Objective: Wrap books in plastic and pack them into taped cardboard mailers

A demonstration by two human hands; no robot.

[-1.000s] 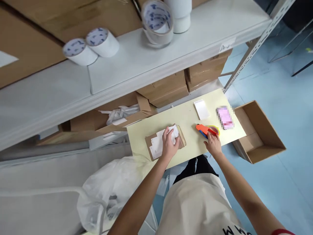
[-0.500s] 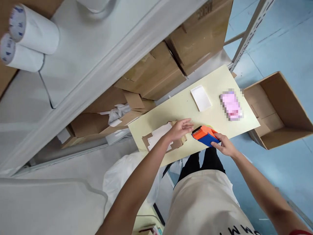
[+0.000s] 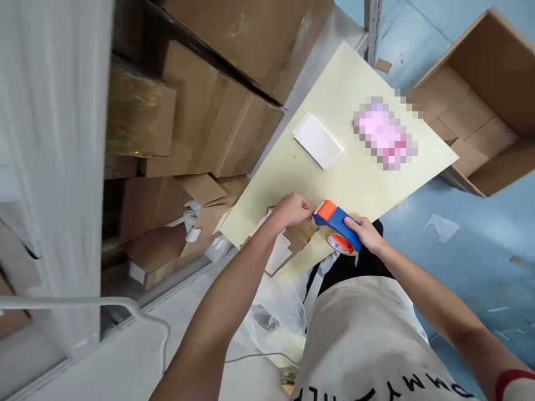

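My right hand [image 3: 368, 234] grips an orange and blue tape dispenser [image 3: 337, 225] just above the near edge of a pale yellow table [image 3: 355, 178]. My left hand [image 3: 292, 209] is closed in a pinch at the dispenser's orange front end, apparently on the tape's end, which is too small to see. Under the left hand lies a flat brown cardboard packet [image 3: 298, 239] with white paper slips [image 3: 278, 253] on it.
A white card [image 3: 317, 140] and a blurred pink object [image 3: 384, 136] lie farther back on the table. An open cardboard box [image 3: 480, 106] stands on the blue floor to the right. Stacked cartons [image 3: 200, 117] fill the shelf behind. A clear plastic bag [image 3: 271, 312] hangs below.
My left hand left the paper slips, reached right and pinched shut at the dispenser's front. My right hand lifted the dispenser off the table. The view tilted downward.
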